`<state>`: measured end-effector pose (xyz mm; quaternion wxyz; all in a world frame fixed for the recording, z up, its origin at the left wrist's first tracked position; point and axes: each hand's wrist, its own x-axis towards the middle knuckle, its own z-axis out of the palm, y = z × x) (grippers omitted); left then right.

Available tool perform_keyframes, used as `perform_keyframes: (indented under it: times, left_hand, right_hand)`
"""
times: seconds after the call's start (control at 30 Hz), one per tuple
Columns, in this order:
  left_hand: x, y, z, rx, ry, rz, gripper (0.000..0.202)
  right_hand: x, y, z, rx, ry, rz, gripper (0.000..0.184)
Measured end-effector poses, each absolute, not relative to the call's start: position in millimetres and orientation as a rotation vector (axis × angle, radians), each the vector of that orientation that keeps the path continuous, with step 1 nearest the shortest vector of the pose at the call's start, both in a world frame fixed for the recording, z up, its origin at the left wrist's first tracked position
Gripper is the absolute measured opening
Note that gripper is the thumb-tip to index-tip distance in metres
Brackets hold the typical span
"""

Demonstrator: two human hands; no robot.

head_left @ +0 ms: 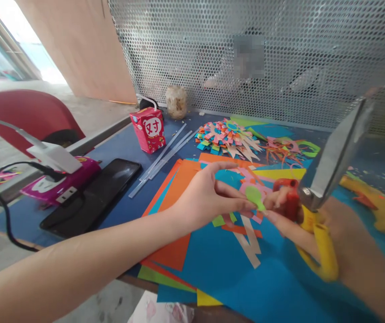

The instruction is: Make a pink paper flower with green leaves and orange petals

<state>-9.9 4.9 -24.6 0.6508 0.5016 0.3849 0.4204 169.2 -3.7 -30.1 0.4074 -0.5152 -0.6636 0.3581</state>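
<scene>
My left hand (217, 193) pinches the edge of a small green paper piece (254, 197) between thumb and finger. My right hand (300, 224) carries scissors (313, 215) with red and yellow handles, their blades pointing up and away to the right. Its fingertips also touch the lower end of the green piece. Beneath both hands lie pink, orange and pale paper strips (248, 246) on a large blue paper sheet (226, 278). Orange sheets (175, 215) are stacked under my left wrist.
Behind the hands is a pile of fringed coloured paper (226, 137). A red drink carton (148, 130), clear sticks (160, 161), a black phone (91, 197) and a purple power strip (61, 181) stand left. A yellow glue gun (380, 202) lies right; a perforated metal panel (185, 49) rises behind.
</scene>
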Motion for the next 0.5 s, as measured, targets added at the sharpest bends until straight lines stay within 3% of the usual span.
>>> perform_keyframes:
  times: [0.37,0.5]
  left_hand:
    - [-4.9,3.7,-22.4,1.16,0.882,0.951,0.055]
    - [-5.0,5.7,-26.5,1.157,0.892,0.91,0.063]
  right_hand:
    - [179.1,7.8,-33.5,-1.26,-1.659,0.848,0.022]
    - [173.0,4.4,-29.6,-1.283,-1.602,0.975,0.022]
